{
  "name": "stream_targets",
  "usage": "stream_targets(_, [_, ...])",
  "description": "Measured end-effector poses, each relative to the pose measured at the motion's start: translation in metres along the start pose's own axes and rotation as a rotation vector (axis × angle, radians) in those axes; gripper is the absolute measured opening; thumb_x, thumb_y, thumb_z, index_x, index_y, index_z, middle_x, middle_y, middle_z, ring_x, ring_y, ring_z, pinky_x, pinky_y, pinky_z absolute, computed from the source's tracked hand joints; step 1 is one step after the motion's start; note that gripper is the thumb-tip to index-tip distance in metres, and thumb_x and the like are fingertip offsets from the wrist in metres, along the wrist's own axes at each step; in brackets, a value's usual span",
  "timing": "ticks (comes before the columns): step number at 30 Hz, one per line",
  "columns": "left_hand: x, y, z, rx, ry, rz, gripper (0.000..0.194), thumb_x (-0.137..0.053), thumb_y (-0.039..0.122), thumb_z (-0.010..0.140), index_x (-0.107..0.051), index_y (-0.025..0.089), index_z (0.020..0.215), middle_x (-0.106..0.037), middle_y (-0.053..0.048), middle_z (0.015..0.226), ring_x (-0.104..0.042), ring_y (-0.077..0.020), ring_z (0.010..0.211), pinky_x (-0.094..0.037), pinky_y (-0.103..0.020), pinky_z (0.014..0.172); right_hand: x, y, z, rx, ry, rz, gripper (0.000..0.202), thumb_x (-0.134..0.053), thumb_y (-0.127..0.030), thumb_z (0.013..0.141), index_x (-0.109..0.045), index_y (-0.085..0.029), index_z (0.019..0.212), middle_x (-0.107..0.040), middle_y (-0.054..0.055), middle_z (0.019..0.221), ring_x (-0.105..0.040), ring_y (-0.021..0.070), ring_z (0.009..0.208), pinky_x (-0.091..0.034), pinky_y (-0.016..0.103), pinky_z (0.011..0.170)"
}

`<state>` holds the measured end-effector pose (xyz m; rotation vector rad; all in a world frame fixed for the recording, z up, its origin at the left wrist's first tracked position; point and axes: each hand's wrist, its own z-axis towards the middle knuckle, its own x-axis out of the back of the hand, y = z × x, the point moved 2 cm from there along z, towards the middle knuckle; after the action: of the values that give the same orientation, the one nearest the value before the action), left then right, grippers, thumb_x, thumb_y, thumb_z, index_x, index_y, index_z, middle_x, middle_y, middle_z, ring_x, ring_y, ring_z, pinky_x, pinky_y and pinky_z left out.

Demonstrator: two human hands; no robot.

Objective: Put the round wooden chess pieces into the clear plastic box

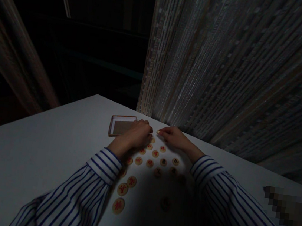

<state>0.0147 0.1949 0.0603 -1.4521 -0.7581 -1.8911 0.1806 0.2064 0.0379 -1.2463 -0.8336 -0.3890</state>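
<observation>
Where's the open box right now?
In the head view, the open box sits left of centre near the far edge of the white table, beside the left hand, which hides part of its right side.

The one view looks from the person's head, facing forward and down over the white table (58, 148). Clocked from the frame's middle, the left sleeve (72, 191) enters near seven-thirty, the right sleeve (229, 195) near four — both close to the lens. The left hand (137, 131) and right hand (174, 137) lie farther off; the beaded curtain (231, 64) stands beyond — about two o'clock.
</observation>
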Motion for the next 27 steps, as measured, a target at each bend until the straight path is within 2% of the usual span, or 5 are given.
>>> stream_targets(3, [0.001, 0.0, 0.001, 0.007, 0.043, -0.001, 0.027, -0.047, 0.026, 0.082, -0.066, 0.016, 0.098, -0.063, -0.012, 0.097, -0.056, -0.0251, 0.093, -0.041, -0.035, 0.081, 0.002, -0.004, -0.001, -0.031, 0.012, 0.116, 0.033, -0.05, -0.037, 0.076, -0.068, -0.01, 0.082, -0.06, 0.0, 0.064, -0.047, 0.0107, 0.056, -0.037, 0.022, 0.054])
stream_targets(9, [0.002, 0.0, 0.002, 0.012, 0.105, -0.059, 0.029, -0.053, 0.029, 0.08, -0.063, 0.015, 0.103, -0.062, -0.011, 0.099, -0.054, -0.0246, 0.095, -0.04, -0.035, 0.083, 0.003, -0.007, -0.003, -0.097, 0.039, 0.206, 0.031, -0.055, -0.039, 0.073, -0.069, -0.012, 0.079, -0.061, 0.0, 0.065, -0.047, 0.0099, 0.057, -0.036, 0.022, 0.054])
stream_targets(18, [0.004, 0.003, 0.001, -0.012, 0.173, -0.116, 0.03, -0.051, 0.036, 0.082, -0.062, 0.015, 0.101, -0.061, -0.01, 0.098, -0.054, -0.0243, 0.095, -0.04, -0.035, 0.082, 0.002, -0.008, -0.001, -0.081, 0.077, 0.318, 0.022, -0.051, -0.025, 0.078, -0.069, -0.014, 0.079, -0.065, 0.001, 0.069, -0.051, 0.0102, 0.063, -0.04, 0.021, 0.062])
stream_targets(27, [0.006, 0.004, 0.001, -0.008, 0.206, -0.104, 0.033, -0.044, 0.041, 0.085, -0.062, 0.016, 0.096, -0.061, -0.009, 0.093, -0.055, -0.024, 0.091, -0.04, -0.036, 0.078, 0.004, -0.013, -0.003, -0.084, 0.096, 0.369, 0.022, -0.052, -0.025, 0.077, -0.07, -0.014, 0.084, -0.064, 0.0, 0.066, -0.049, 0.0087, 0.057, -0.038, 0.021, 0.059])
